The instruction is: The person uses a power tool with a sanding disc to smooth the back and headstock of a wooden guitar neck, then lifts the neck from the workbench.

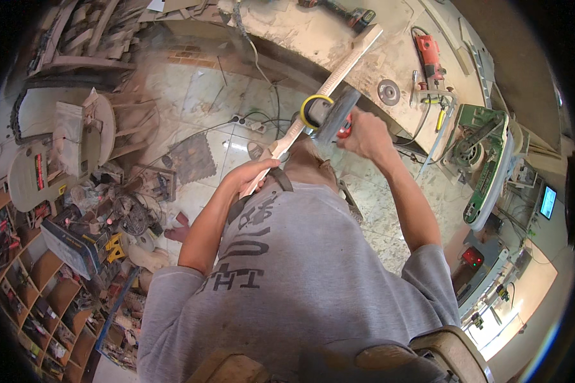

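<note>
My left hand [254,173] grips the near end of a long pale wooden strip [338,73]. The strip slants up to the right, and its far end rests on the dusty workbench [313,32]. My right hand [363,133] is closed on a grey power tool [332,115] with a yellow ring at its front and a red part by my palm. The tool sits against the strip about halfway along it. My grey T-shirt fills the lower middle of the view.
On the bench lie a red angle grinder [429,54], a cordless drill [342,13] and a round disc [388,92]. A green machine [485,159] stands at the right. A power strip [249,122] and cables lie on the tiled floor. Cluttered shelves [38,281] stand lower left.
</note>
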`<move>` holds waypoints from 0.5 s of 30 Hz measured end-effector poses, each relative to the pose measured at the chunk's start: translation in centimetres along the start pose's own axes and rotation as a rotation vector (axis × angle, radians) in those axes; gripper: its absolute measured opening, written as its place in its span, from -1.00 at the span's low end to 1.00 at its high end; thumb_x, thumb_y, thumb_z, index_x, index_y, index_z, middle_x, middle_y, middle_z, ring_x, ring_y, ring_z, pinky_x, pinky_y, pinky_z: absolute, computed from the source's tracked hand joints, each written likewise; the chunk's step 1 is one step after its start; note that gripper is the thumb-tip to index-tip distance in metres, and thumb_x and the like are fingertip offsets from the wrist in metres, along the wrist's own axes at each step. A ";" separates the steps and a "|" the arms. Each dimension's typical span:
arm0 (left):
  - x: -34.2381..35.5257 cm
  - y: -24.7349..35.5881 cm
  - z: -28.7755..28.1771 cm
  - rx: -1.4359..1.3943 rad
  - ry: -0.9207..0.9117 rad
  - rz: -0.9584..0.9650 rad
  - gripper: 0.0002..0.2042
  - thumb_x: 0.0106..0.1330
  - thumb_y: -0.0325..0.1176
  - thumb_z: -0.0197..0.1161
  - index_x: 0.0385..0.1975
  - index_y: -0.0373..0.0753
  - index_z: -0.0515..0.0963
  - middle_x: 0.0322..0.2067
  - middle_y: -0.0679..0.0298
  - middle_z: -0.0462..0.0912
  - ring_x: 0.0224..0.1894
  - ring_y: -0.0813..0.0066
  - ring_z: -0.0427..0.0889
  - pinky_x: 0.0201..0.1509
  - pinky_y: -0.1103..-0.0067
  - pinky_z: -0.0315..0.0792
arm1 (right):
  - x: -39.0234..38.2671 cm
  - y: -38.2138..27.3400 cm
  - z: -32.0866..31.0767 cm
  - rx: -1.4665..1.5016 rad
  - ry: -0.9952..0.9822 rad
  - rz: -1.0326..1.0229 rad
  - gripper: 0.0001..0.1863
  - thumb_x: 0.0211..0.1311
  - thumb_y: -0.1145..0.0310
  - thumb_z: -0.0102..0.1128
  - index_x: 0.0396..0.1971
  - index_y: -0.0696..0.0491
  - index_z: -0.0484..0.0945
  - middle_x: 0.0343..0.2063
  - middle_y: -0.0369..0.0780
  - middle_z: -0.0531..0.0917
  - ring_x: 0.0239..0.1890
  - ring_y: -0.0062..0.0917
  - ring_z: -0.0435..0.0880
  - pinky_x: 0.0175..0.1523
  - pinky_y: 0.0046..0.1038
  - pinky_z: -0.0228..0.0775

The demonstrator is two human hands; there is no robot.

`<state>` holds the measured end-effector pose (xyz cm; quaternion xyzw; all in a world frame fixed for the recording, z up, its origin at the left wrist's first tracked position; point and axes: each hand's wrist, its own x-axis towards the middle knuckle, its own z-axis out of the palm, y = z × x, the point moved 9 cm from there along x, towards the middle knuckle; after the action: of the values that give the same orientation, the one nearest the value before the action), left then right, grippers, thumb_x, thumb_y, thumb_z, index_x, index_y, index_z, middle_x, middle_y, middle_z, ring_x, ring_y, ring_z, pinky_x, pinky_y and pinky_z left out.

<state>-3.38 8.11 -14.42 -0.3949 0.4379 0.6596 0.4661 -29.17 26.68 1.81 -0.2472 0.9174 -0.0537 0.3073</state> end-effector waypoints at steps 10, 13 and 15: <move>0.8 -0.1 -0.7 0.084 0.011 0.010 -0.39 0.16 0.31 0.48 -0.18 -0.14 0.53 -0.54 0.43 0.38 -0.60 0.65 0.34 -0.63 0.60 0.25 | 3.1 4.5 -4.5 0.054 0.136 0.178 -0.34 -0.11 0.08 0.52 -0.05 0.22 0.60 -0.23 0.15 0.76 -0.10 0.06 0.77 0.03 -0.06 0.60; 1.0 -0.4 -0.8 0.056 0.020 -0.016 -0.40 0.15 0.31 0.48 -0.21 -0.13 0.54 -0.53 0.43 0.39 -0.59 0.66 0.35 -0.62 0.60 0.26 | 3.0 3.6 -4.5 0.071 0.132 0.138 -0.30 -0.10 0.05 0.51 -0.01 0.21 0.59 -0.23 0.15 0.76 -0.11 0.06 0.77 0.04 -0.07 0.60; 1.0 -0.1 -0.5 0.039 0.003 0.009 -0.42 0.15 0.31 0.48 -0.22 -0.12 0.55 -0.54 0.43 0.39 -0.59 0.65 0.35 -0.62 0.60 0.26 | 2.3 1.9 -3.1 0.050 0.081 0.099 -0.30 -0.10 0.05 0.52 0.00 0.20 0.58 -0.22 0.15 0.76 -0.10 0.06 0.77 0.05 -0.07 0.61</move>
<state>-3.49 7.88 -15.51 -0.3844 0.4533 0.6525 0.4701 -33.37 27.02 2.63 -0.1914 0.9385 -0.0714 0.2784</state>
